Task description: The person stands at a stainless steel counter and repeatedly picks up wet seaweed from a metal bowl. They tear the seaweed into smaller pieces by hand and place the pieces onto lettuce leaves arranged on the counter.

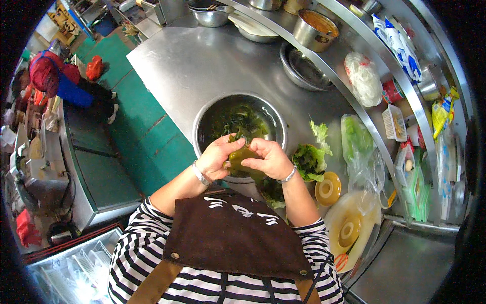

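Observation:
A sheet of green kelp-like seaweed (pixel 240 157) is stretched between my hands, above the near side of a round steel bowl (pixel 195 133). My left hand (pixel 219 155) pinches its left edge between thumb and fingers; my right hand (pixel 269 159) grips its right edge. Inside the bowl lies more dark green seaweed (pixel 245 117) in liquid. Part of the sheet hangs down behind my right hand. Leafy green lettuce (pixel 308 161) sits to the right of the bowl, beside my right wrist.
Right of me are yellow dishes (pixel 328 189), a round board (pixel 370 207) with orange-handled scissors (pixel 341 262), and bagged greens (pixel 355 140). Steel shelf rails (pixel 351 97) curve over pots and basins (pixel 303 68). At the far left a person (pixel 62 79) bends over another counter.

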Demonstrator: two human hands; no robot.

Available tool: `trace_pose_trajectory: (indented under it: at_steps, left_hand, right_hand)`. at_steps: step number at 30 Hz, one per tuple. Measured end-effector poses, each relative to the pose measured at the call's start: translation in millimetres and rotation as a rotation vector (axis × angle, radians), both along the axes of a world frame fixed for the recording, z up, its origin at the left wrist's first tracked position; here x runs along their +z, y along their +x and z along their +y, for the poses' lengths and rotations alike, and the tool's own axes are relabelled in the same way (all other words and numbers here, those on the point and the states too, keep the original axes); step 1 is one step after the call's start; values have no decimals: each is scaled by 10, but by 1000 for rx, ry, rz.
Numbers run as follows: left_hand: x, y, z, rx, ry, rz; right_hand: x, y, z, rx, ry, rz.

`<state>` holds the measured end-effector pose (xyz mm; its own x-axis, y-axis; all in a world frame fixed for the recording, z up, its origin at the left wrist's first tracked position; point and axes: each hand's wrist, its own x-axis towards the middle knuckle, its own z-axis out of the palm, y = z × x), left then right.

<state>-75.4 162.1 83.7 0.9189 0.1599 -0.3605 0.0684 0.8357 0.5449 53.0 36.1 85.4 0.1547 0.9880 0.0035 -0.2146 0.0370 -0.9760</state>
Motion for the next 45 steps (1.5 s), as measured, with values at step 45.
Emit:
trace_pose_trajectory:
  at_steps: [45]
  left_hand:
    - [331,107,384,-4,573,-7]
  right_hand:
    - [435,254,33,-284,106,336]
